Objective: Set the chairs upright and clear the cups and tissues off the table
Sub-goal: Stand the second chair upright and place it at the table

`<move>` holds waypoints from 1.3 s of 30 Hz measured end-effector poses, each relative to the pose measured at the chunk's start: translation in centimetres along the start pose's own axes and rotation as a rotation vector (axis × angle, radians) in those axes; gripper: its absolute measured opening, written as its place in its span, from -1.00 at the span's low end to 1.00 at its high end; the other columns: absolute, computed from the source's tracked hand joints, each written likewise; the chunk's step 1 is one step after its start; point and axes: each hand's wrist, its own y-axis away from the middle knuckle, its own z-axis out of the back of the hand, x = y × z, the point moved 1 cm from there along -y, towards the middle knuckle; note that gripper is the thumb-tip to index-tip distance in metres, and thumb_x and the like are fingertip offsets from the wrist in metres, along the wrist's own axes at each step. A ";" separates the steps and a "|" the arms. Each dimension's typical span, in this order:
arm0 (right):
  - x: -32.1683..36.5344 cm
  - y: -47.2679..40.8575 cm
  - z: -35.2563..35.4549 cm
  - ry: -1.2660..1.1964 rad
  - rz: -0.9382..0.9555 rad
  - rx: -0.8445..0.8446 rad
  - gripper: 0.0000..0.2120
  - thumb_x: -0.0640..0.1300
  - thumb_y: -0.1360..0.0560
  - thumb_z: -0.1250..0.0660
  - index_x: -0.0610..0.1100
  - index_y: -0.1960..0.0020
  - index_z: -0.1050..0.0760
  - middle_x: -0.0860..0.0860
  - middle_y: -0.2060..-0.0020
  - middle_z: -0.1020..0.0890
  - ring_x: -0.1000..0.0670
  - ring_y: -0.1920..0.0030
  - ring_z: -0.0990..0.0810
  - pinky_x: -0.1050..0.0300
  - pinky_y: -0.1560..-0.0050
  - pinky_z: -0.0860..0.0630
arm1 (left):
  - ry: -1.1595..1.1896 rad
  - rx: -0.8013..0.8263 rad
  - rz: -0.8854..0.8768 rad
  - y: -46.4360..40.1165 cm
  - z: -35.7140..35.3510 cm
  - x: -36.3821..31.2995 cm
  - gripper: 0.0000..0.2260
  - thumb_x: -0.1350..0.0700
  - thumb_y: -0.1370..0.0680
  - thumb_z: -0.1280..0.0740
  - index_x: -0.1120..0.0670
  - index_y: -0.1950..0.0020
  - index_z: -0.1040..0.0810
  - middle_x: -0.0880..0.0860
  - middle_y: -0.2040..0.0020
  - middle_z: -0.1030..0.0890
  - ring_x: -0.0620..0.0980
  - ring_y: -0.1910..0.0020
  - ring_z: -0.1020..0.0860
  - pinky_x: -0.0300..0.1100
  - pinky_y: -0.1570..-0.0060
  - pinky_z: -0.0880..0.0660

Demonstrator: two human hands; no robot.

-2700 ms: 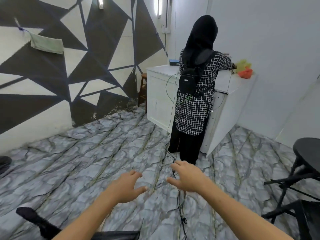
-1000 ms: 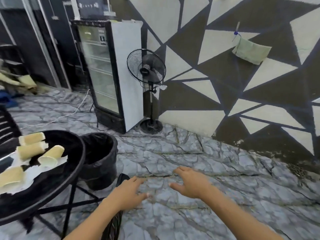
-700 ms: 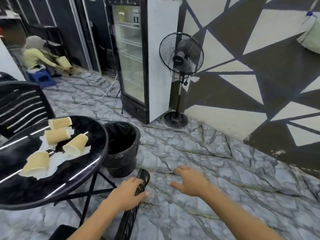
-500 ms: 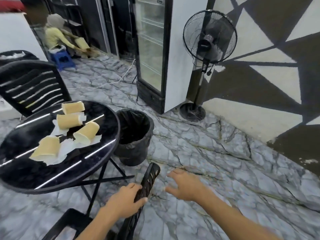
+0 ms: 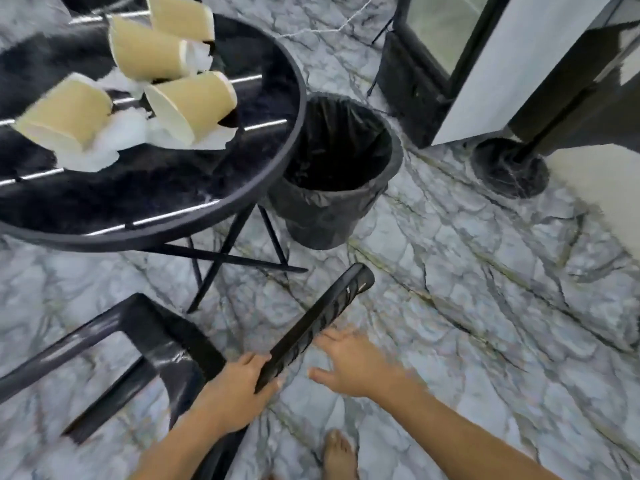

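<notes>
Left hand (image 5: 239, 386) grips chair back (image 5: 318, 323) — low end.

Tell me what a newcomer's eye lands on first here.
Four tan paper cups lie tipped over on crumpled tissues on the round black table, upper left. Below, the left hand grips a fallen black chair; a lined bin stands beside the table.

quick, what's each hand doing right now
Left hand: grips the edge of the fallen chair's backrest.
Right hand: open, fingers spread, holding nothing, just beside the backrest.
</notes>
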 end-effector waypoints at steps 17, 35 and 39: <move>0.5 -15.2 -10.3 0.311 0.279 0.085 -0.41 0.34 -0.51 -0.18 -0.09 -0.29 -0.46 -0.03 -0.19 -0.56 -0.12 -0.24 -0.45 -0.12 -0.37 -0.17 | 0.324 -0.087 0.020 -6.7 -10.0 10.8 -0.28 -0.34 -0.53 -0.09 0.11 -0.54 -0.29 0.07 -0.45 -0.43 -0.02 -0.43 -0.40 -0.33 -0.36 -0.23; -9.6 -16.8 -3.6 0.382 0.220 -0.044 0.07 0.69 -0.20 0.29 0.03 -0.25 -0.51 0.09 -0.03 -0.60 -0.03 -0.15 -0.49 -0.02 -0.41 -0.16 | 0.464 -0.149 0.003 -10.7 -10.3 9.1 -0.54 -0.27 -0.55 -0.27 -0.06 -0.37 -0.45 -0.10 -0.07 -0.64 -0.16 -0.05 -0.60 -0.23 -0.04 -0.55; -10.1 -17.3 -3.9 0.351 0.263 -0.056 0.01 0.67 -0.25 0.26 0.00 -0.18 -0.54 0.08 0.03 -0.60 -0.04 -0.07 -0.51 -0.04 -0.36 -0.22 | 0.461 -0.081 -0.069 -14.5 -9.1 5.2 -0.58 -0.14 -0.60 -0.28 -0.02 -0.42 -0.39 -0.02 -0.11 -0.62 -0.07 -0.07 -0.59 -0.12 -0.09 -0.56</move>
